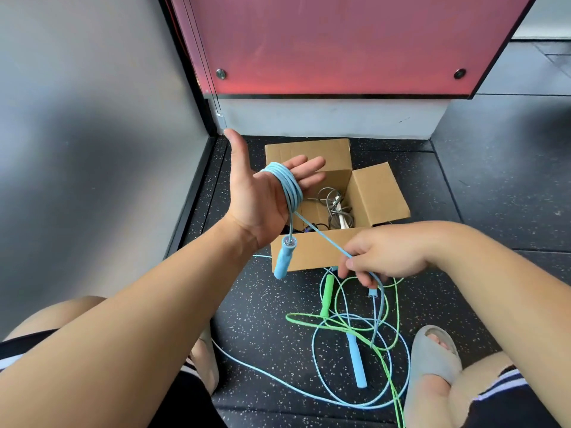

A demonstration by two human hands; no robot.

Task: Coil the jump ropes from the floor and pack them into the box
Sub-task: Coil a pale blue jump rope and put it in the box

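My left hand [262, 193] is raised, palm up with fingers straight, and several turns of a light blue jump rope [289, 188] are wound around its palm. One blue handle [282, 257] dangles below the wrist. My right hand [380, 257] pinches the same blue rope where it runs down to the floor. Behind both hands an open cardboard box [380, 193] holds a grey coiled rope [335, 208]. Loose loops of blue rope, another blue handle [357, 362] and a green jump rope [327, 291] lie tangled on the floor.
The floor [256, 319] is dark speckled rubber. A grey wall stands on the left and a red panel [340, 41] rises behind the box. My sandalled right foot [432, 366] rests beside the rope tangle; my knees frame the bottom of the view.
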